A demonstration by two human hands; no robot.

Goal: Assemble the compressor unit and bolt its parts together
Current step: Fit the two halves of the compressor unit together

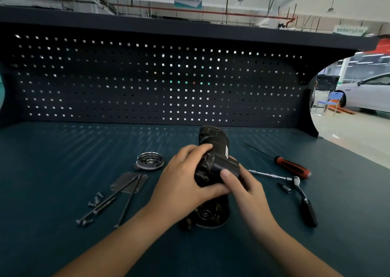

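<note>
A dark cylindrical compressor body lies lengthways on the teal bench, its open end facing me with internals showing. My left hand wraps over its left side. My right hand grips its right side, thumb pressed on a small black block on top. A round metal end cover sits to the left. Nearer me on the left lie a flat grey plate, long bolts and short screws.
To the right lie a red-handled screwdriver, a ratchet wrench with extension and a loose socket. A dark pegboard walls the back of the bench. The bench's right edge borders an open workshop floor.
</note>
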